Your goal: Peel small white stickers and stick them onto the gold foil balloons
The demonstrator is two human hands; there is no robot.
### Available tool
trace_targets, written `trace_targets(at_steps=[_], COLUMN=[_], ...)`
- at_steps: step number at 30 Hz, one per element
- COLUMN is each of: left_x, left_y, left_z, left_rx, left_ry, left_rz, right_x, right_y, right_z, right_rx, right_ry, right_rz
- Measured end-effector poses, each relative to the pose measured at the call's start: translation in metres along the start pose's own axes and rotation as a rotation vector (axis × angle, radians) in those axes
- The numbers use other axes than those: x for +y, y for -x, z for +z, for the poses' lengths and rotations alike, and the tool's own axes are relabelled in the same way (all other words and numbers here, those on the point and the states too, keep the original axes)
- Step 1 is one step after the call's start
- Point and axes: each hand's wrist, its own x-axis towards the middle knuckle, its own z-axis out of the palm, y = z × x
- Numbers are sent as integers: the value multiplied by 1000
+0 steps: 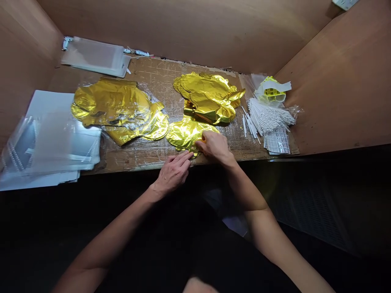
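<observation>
A flat gold foil balloon (186, 132) lies at the near edge of the bench, between my two hands. The fingers of my left hand (174, 171) stretch out over its near tip, pressing it down. My right hand (216, 146) is curled, thumb and fingers closed on the balloon's right side; the fingertips are partly hidden. Just behind lies a loose pile of gold foil balloons (210, 95), some folded over. On the left, more gold foil balloons (116, 101) lie in a stack with clear plastic around it.
White paper-like sticks (269, 116) lie heaped at the right, beside a yellow roll (271, 90) in clear plastic. Clear plastic sleeves and white sheets (61, 142) cover the left end. Translucent bags (94, 55) lie at the back left. Wooden walls (189, 30) enclose the bench.
</observation>
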Motion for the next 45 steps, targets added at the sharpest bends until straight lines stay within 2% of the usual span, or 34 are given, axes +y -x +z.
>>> trace_targets(at_steps=[2, 5, 8, 11, 16, 20, 22, 24, 26, 27, 28, 30, 31, 32, 33, 34, 35, 36, 37, 38, 40, 45], left_x=[-2, -4, -5, -4, -4, -4, -3, -3, -4, -5, -7, -12, -15, -17, -19, -20, -21, -20, -19, -17, -14, -11], left_y=[2, 4, 3, 2, 2, 1, -1, -3, -5, -7, -8, -10, -11, -12, -13, -14, -14, -15, -16, -16, -18, -21], left_z=[1, 0, -1, -2, 0, 2, 2, 0, -5, -8, -11, -19, -22, -25, -27, -29, -30, -31, -31, -31, -31, -32], left_rx=[4, 40, 69, 69, 78, 42, 16, 9, 47, 83, 128, 221, 266, 308, 342, 370, 389, 393, 388, 380, 370, 379], left_ry=[1, 14, 22, 7, -18, -74, -77, -14, 150, 275, 417, 701, 817, 907, 972, 1018, 1051, 1074, 1087, 1090, 1064, 948], left_rz=[9, 40, 80, 103, 71, 45, 31, 6, -59, -119, -202, -392, -475, -539, -582, -610, -629, -644, -653, -659, -655, -585], right_x=[10, 24, 29, 28, 30, 33, 41, 58, 82, 95, 105, 113, 108, 97, 81, 61, 40, 20, 3, -11, -26, -23], right_y=[2, 1, 0, -3, -10, -18, -28, -47, -72, -83, -93, -100, -96, -87, -74, -57, -39, -21, -5, 9, 26, 36], right_z=[4, 14, 20, 17, 16, 18, 8, -13, -43, -58, -72, -88, -90, -87, -80, -70, -59, -48, -38, -30, -19, -9], right_rx=[37, -32, -88, -87, -121, -190, -257, -318, -205, -27, 211, 483, 550, 551, 481, 318, 100, -75, -166, -196, -173, 2], right_ry=[-58, -163, -183, -173, -183, -409, -561, -634, -557, -451, -320, -174, -134, -123, -153, -286, -450, -558, -623, -657, -647, -327], right_rz=[-147, -322, -320, -342, -397, -325, -310, -265, -53, 144, 353, 508, 482, 380, 233, 52, -113, -237, -310, -347, -363, -384])
